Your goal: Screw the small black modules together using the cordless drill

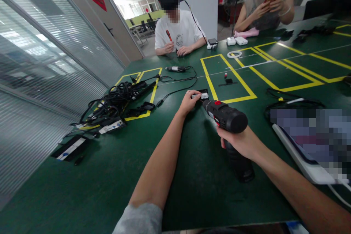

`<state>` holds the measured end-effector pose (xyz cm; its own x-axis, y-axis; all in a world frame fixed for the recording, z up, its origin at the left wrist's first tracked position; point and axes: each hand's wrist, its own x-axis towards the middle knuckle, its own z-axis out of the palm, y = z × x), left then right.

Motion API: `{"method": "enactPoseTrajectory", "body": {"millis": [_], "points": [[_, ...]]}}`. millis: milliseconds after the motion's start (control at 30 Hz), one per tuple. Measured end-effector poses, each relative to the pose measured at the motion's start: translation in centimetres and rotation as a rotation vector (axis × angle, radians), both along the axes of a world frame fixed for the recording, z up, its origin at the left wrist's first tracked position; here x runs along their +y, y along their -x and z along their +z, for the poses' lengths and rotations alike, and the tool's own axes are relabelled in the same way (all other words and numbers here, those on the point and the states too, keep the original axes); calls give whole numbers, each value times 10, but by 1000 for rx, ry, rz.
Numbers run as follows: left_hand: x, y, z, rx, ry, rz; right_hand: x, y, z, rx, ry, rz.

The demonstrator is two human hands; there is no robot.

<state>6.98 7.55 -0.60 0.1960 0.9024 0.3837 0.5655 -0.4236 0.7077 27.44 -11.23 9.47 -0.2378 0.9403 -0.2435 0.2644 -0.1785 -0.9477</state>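
My right hand [238,139] is wrapped round the handle of a black cordless drill [227,115] with red accents. The drill points away from me, its tip at a small black piece with a white label [204,95] on the green table. From the left, my left hand [189,102] grips that piece, thumb and fingers closed at its edge. The drill's nose partly covers the piece, so I cannot tell whether the bit touches it.
Tangled black cables and adapters [120,97] lie at the left. An electric screwdriver [175,68] and a taped yellow rectangle [238,98] are farther back. At the right is a blurred-screen device [290,157]. Across the table, one person holds a red screwdriver [168,35]; another sits right.
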Motion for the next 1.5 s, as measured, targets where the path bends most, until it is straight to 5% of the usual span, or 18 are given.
{"method": "enactPoseTrajectory", "body": {"millis": [1500], "points": [[-5, 5, 7, 28, 22, -65, 0, -1, -3, -44, -24, 18]]}}
